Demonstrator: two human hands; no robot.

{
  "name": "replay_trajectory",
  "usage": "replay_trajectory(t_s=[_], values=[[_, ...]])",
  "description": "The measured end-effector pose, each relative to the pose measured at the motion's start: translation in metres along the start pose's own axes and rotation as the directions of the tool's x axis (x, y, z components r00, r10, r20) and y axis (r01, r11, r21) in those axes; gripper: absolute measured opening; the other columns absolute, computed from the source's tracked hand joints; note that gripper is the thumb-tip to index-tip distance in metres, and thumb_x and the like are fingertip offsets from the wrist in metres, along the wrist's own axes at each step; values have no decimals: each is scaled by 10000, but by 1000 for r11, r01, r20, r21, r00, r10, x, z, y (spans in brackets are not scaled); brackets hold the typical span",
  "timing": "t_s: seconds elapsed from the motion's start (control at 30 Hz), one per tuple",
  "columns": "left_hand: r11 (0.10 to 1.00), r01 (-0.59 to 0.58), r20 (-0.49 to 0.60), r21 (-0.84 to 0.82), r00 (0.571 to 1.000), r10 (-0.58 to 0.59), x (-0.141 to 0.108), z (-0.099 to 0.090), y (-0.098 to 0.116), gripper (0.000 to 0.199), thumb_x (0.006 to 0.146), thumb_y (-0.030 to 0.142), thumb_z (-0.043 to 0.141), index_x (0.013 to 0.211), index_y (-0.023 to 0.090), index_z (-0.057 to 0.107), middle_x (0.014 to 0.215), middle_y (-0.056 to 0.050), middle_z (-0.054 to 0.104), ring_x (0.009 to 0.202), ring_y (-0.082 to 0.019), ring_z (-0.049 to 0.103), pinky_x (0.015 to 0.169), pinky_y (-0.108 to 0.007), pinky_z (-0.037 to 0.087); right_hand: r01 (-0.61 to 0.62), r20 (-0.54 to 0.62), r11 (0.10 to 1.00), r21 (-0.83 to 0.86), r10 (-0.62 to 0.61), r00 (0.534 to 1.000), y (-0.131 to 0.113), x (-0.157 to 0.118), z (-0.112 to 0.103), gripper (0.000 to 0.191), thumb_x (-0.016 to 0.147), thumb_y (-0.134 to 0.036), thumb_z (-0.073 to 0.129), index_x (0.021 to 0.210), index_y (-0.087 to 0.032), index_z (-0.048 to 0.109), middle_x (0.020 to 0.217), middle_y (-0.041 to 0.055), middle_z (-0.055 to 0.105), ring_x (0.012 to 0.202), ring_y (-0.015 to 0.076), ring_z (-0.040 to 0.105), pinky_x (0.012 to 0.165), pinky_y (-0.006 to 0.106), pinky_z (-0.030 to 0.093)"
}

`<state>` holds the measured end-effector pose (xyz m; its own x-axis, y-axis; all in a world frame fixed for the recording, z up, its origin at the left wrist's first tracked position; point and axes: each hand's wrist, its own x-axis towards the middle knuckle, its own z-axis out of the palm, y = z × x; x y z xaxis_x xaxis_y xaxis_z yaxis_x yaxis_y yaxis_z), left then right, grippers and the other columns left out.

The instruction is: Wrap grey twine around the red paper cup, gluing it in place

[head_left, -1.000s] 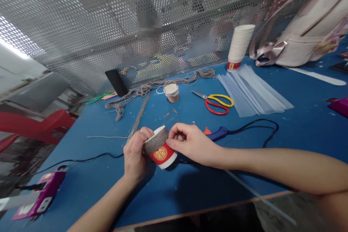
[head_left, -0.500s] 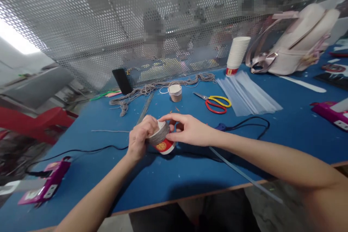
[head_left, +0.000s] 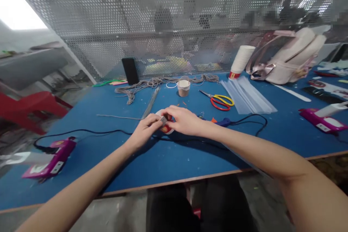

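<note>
- Purple power strip [head_left: 51, 163]: well left of the scissors [head_left: 221, 102] and nearer the person.
- Left hand [head_left: 145, 128]: left of the scissors and nearer the person, its forearm slanting up and rightward; fingers bent over, thumb and fingertips pinching the paper cup [head_left: 168, 129] at its grey yarn band [head_left: 164, 120].
- The paper cup, red and white: between both hands, left of the scissors and nearer the person, mostly covered by fingers.
- Right hand [head_left: 185, 120]: just left of the scissors and nearer the person, back upward, half curled, thumb and fingers gripping the cup's right side; the elbow is bent, the forearm reaching leftward.
- Blue glue gun [head_left: 223, 122]: just nearer the person than the scissors, partly hidden by the right forearm.
</note>
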<state>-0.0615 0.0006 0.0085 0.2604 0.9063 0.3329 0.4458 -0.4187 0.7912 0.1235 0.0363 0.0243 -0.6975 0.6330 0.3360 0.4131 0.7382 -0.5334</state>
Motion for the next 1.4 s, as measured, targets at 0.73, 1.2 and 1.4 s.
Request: replay_trajectory(t_s=[0.73,1.2,1.4], values=[[971,127,53,201,989,-140,8,-6,35,176,684,343,589,707,181,653,594,19,616,465,-115,472,443,-221,373,-72,-165,992,-101,55,985,-16,-28,-7,52,839,-170,581,877,-137,592,876,53,578,749,140,531,675,253,403],[954,283,166,95,941,-295,6,8,37,221,681,287,584,843,167,676,644,29,616,547,-113,507,509,-211,410,-107,-244,943,-316,28,969,-13,-38,1,194,911,-226,499,841,-138,658,829,50,613,692,130,563,614,236,395],[943,323,162,80,929,-332,3,10,35,206,704,311,585,828,160,649,649,38,567,573,-102,481,526,-204,395,-117,-315,967,-228,41,948,-11,-40,4,128,865,-204,553,768,-160,625,786,17,612,636,108,547,581,220,385]])
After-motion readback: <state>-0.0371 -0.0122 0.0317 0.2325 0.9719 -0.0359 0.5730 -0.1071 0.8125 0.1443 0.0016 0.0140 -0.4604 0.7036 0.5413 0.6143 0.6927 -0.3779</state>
